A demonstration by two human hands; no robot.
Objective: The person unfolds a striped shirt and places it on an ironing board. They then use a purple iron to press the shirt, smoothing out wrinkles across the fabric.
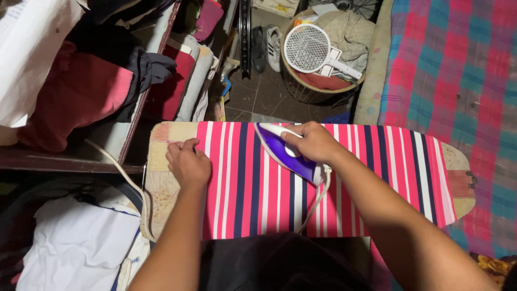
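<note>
Head view: the right hand [314,141] reaches in from lower right, its grip closed around the handle of the purple iron [288,156] at frame centre, on the striped cloth [377,172]. The left hand [188,163], fingers curled, seemingly holding nothing, presses the cloth's left edge on the ironing board [161,178].

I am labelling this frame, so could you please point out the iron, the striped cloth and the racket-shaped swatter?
iron [293,161]: head view, purple body.
striped cloth [253,199]: head view, middle stripes.
racket-shaped swatter [308,48]: head view, white mesh.
</note>
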